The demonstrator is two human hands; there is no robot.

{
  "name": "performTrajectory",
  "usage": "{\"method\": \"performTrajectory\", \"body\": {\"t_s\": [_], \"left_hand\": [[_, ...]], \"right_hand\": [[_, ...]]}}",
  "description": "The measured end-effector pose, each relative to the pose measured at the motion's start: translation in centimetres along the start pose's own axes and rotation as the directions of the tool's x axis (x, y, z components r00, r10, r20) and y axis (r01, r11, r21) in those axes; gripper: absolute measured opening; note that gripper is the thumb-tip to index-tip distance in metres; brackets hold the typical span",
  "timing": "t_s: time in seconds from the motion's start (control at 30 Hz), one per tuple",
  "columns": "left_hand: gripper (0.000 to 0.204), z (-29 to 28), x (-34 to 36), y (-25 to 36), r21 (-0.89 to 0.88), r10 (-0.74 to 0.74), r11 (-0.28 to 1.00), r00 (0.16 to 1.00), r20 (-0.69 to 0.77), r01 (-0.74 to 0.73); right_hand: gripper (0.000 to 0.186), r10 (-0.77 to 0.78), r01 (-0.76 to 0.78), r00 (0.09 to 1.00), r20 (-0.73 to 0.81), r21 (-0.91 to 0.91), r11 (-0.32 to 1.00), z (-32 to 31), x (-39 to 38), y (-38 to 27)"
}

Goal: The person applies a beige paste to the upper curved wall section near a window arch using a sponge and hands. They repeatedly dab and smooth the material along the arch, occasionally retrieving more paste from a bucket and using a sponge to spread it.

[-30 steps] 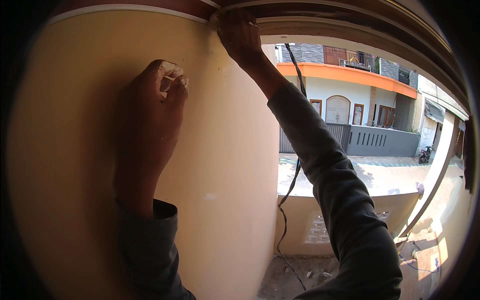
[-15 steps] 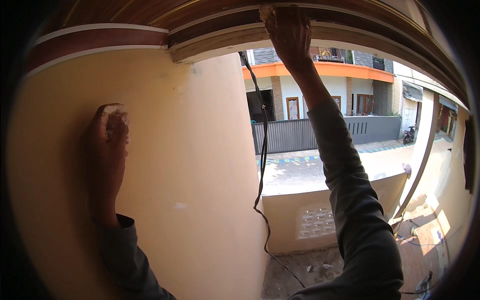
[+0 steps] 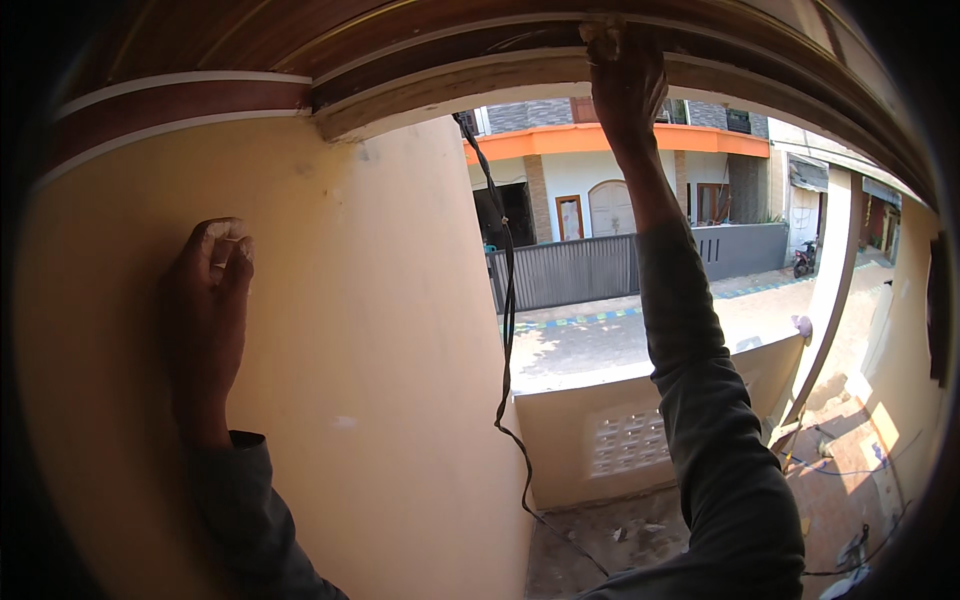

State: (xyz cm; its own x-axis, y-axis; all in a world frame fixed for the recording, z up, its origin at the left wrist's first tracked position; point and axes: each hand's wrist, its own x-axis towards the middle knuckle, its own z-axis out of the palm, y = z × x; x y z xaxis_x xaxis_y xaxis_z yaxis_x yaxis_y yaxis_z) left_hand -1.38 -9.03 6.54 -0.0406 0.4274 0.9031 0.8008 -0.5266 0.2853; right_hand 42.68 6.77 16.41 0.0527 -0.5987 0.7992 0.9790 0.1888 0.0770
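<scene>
My right hand (image 3: pixel 628 92) reaches up to the dark brown board (image 3: pixel 440 58) along the ceiling edge. Its fingers are closed around a small tan, crumpled wad (image 3: pixel 602 38), which is pressed to the board; shadow hides its exact kind. A faint pale smear shows on the board left of that hand. On the left, in front of the cream wall (image 3: pixel 390 300), my left hand (image 3: pixel 208 295) is raised with its fingers curled in and whitish residue on them. What it holds, if anything, I cannot make out.
A pale wooden beam (image 3: pixel 420 95) runs beneath the brown board. A twisted black cable (image 3: pixel 508 300) hangs beside the wall's edge. Below are a low wall (image 3: pixel 570 440) with vent holes and a floor with debris (image 3: pixel 620 535). Beyond stand a grey gate (image 3: pixel 570 270) and a house.
My right hand has slid rightward along the brown board with the tan wad. My left hand stays raised, fingers curled. The view has shifted slightly.
</scene>
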Motion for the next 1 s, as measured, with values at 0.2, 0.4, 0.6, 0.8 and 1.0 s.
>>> {"method": "performTrajectory", "body": {"t_s": [0.2,0.4,0.6,0.8,1.0], "left_hand": [[0.024,-0.3,-0.8,0.5,0.056,0.034,0.998,0.999,-0.020,-0.033],[0.024,-0.7,-1.3,0.6,-0.041,-0.044,0.998,0.999,-0.014,0.043],[0.028,0.8,-0.2,1.3,0.153,0.039,0.987,0.999,-0.001,-0.039],[0.028,1.9,-0.1,-0.7,0.242,0.089,0.967,0.996,-0.033,-0.078],[0.026,0.3,-0.9,-0.1,0.168,0.057,0.984,0.998,-0.037,-0.050]], "right_hand": [[0.034,-0.012,-0.016,0.987,0.161,0.169,0.985,6.5,-3.8,-14.7],[0.026,-0.052,0.038,0.982,0.183,0.077,0.996,5.0,-2.6,-8.5],[0.025,0.105,-0.126,0.987,-0.125,-0.170,0.977,-0.1,0.2,-0.2],[0.028,0.011,-0.023,0.992,0.122,0.092,0.995,7.5,-3.3,-13.2],[0.022,-0.042,0.042,0.998,0.038,0.003,0.999,3.2,-1.3,-4.9]]}}
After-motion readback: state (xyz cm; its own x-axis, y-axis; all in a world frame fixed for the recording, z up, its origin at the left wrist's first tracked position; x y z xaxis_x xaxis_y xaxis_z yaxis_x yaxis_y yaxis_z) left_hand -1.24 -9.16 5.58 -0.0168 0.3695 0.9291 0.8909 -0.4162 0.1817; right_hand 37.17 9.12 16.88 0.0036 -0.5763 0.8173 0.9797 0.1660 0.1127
